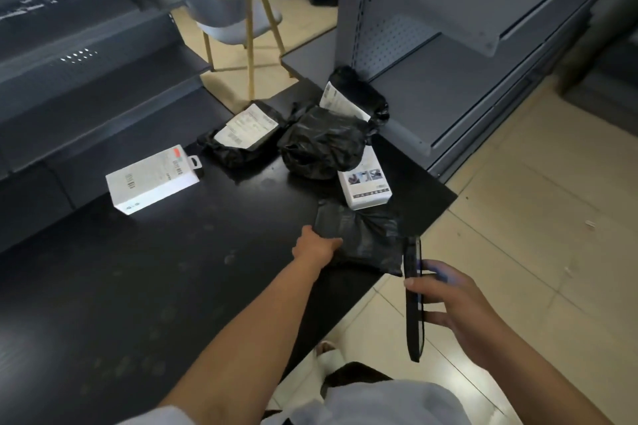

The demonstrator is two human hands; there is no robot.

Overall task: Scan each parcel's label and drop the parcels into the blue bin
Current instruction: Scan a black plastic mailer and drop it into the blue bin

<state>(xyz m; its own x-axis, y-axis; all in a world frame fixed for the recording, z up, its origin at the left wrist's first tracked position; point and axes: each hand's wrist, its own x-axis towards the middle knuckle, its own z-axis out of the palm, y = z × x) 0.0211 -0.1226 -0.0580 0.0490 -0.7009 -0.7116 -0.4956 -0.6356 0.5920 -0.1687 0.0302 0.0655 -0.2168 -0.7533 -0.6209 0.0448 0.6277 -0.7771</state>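
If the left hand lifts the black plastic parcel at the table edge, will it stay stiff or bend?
The black plastic parcel is a wrinkled soft bag, so it will probably sag around the left hand. Its glossy film may be slippery. It already overhangs the table edge, so a push could tip it off.

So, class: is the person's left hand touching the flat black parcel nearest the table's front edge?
Touching. The head view shows the left hand with its fingers closed over the near edge of the flat black parcel, no gap between them.
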